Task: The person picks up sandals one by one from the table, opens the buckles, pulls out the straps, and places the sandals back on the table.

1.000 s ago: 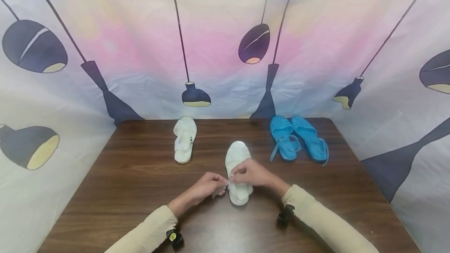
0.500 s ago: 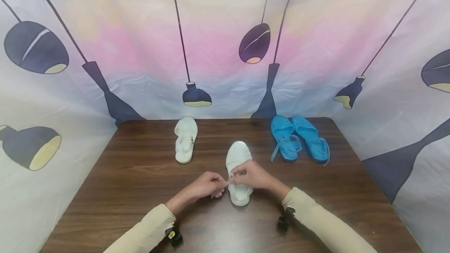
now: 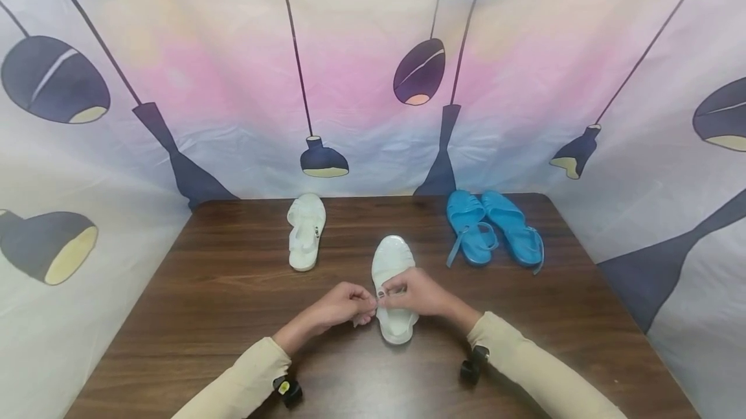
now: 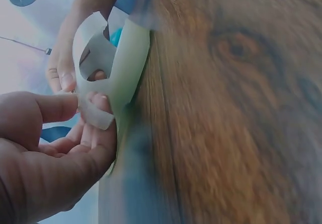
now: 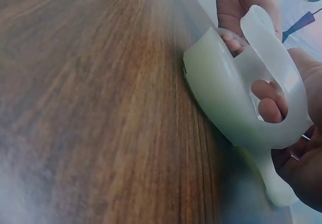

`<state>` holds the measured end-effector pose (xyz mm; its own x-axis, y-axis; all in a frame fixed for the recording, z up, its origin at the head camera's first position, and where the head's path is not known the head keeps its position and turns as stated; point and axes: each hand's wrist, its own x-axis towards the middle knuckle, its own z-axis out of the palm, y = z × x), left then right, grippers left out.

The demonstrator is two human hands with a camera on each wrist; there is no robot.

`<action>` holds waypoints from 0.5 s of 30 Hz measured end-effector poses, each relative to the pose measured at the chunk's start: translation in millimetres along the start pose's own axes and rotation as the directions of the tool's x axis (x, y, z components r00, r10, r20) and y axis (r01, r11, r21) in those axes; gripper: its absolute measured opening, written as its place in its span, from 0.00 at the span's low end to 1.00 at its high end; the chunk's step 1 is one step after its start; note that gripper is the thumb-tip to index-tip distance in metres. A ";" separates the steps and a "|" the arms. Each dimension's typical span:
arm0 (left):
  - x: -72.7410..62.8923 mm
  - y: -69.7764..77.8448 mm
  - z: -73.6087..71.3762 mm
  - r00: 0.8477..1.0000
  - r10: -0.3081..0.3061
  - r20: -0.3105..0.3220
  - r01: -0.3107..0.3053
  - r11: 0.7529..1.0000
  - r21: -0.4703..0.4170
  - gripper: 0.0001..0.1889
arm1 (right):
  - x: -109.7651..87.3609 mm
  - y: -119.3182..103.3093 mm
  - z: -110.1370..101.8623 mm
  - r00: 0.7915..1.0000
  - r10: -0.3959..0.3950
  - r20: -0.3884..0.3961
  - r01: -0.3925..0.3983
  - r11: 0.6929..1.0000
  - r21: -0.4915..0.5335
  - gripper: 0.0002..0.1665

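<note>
A white jelly sandal (image 3: pixel 393 255) stands on the table with its toe pointing away from me. At its left side my left hand (image 3: pixel 342 307) pinches the free end of the ankle strap (image 4: pixel 99 117) between thumb and fingers. From the right, my right hand (image 3: pixel 423 294) reaches over the sandal and grips the strap near the small buckle (image 3: pixel 381 294). Both hands' fingertips meet close beside the buckle. In the right wrist view, fingers show through the opening in the sandal's side (image 5: pixel 284 90); the right fingertips are partly hidden behind the strap.
The other white sandal (image 3: pixel 304 247) lies at the back left of the brown wooden table (image 3: pixel 233 289). Two blue sandals (image 3: pixel 469 250) sit side by side at the back right, straps loose. A cloth printed with lamps (image 3: pixel 373 82) hangs behind and at both sides.
The left hand has shifted slightly with the strap end, drawing it in close to the buckle. The right hand keeps its grip and has dropped a little. The other sandals stay put.
</note>
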<state>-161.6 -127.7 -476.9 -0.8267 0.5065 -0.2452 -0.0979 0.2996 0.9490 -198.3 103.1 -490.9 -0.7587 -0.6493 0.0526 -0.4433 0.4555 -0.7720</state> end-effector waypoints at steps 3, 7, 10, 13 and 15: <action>-1.6 -0.4 -0.3 1.000 0.007 0.003 -0.007 0.999 0.041 0.10 | -1.0 0.9 -0.6 1.000 0.002 -0.011 -0.002 1.000 -0.005 0.10; 0.7 -0.9 0.9 0.999 0.038 0.002 -0.038 0.998 0.046 0.10 | -1.2 0.9 -1.3 1.000 -0.010 -0.014 0.011 1.000 0.004 0.12; 2.5 0.0 2.6 0.999 0.051 -0.012 -0.051 0.998 0.021 0.10 | -0.5 0.3 -1.7 1.000 -0.020 -0.011 0.020 1.000 0.004 0.13; 2.4 0.1 3.8 0.999 0.041 -0.032 -0.041 0.999 -0.001 0.09 | -0.2 0.2 -1.5 1.000 -0.014 -0.006 0.014 1.000 -0.003 0.13; 1.2 0.0 3.8 0.999 0.028 -0.042 -0.028 1.000 -0.003 0.09 | -0.5 -0.2 -1.2 1.000 -0.007 -0.007 0.007 1.000 -0.004 0.13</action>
<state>-160.4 -124.0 -478.0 -0.8515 0.4803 -0.2105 -0.0767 0.2829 0.9561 -198.4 104.1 -490.0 -0.7593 -0.6478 0.0624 -0.4502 0.4536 -0.7691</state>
